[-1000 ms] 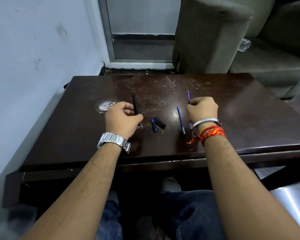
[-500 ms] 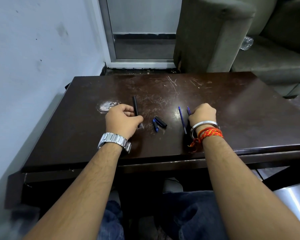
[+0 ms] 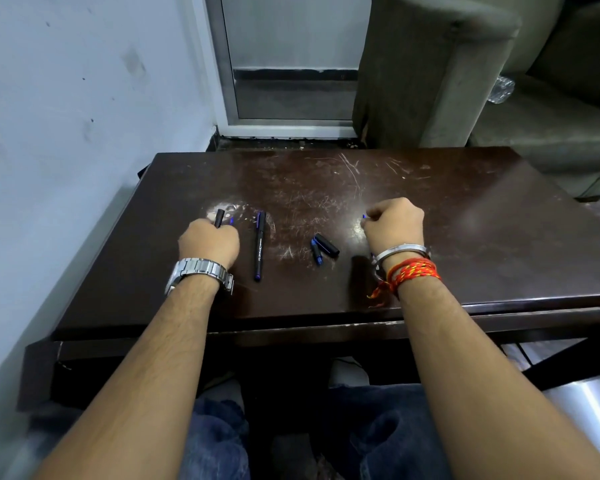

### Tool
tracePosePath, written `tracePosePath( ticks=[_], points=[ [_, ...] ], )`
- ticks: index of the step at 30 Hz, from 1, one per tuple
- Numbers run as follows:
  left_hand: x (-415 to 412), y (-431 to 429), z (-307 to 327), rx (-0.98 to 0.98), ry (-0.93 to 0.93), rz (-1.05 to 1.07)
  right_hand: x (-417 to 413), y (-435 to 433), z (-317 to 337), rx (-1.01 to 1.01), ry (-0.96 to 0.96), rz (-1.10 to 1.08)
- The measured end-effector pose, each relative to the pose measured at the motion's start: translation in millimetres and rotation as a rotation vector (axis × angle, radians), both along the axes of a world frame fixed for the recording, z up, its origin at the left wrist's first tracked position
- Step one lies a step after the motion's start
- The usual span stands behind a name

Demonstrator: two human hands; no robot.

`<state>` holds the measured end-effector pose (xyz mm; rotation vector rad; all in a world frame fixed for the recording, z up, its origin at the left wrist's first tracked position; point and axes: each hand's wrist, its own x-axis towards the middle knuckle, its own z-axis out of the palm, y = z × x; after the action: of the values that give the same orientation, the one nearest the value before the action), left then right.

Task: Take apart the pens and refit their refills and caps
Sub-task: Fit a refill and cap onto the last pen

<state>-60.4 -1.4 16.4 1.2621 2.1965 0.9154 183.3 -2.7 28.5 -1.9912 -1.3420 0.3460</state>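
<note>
Head view: a dark, glossy wooden bench (image 3: 465, 237), scratched pale near its middle, is seen from above. The left hand (image 3: 208, 242) is curled into a fist around a slim black pen barrel (image 3: 219, 217), whose end sticks out beyond the knuckles. Just beside it a whole black pen (image 3: 259, 245) with blue tips lies flat along the bench. Two short black caps (image 3: 323, 247) with blue ends lie touching between the hands. The right hand (image 3: 394, 221) is closed on a thin blue refill (image 3: 364, 217); only its tip shows. A steel watch (image 3: 198, 271) and red-orange thread bands (image 3: 413, 273) are worn at the wrists.
</note>
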Motion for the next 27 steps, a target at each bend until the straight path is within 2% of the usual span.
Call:
tracePosePath(
  ticks=[5,10,18,22,25,27],
  points=[
    [-4.5,0.2,-5.1,-0.033,0.077,-0.018,-19.8,-4.1,1.3,0.0,-0.004,0.095],
    [-11.3,4.4,-9.5,-0.145,0.126,-0.022,-33.9,-9.0,2.9,0.013,0.026,0.142],
    [-1.4,0.9,-5.8,-0.124,0.144,-0.093,-51.6,-18.7,4.4,0.025,0.079,0.272],
    [12.9,-3.8,1.3,0.103,-0.017,-0.217,-62.8,-15.8,2.4,-0.021,0.384,0.309],
    [26.9,-10.3,0.1,0.155,-0.059,-0.41,-73.0,-15.2,2.3,-0.047,0.659,0.38],
    [32.3,-11.7,-3.0,0.155,-0.069,-0.532,-75.6,-15.1,0.7,-0.012,0.679,0.418]
  ],
)
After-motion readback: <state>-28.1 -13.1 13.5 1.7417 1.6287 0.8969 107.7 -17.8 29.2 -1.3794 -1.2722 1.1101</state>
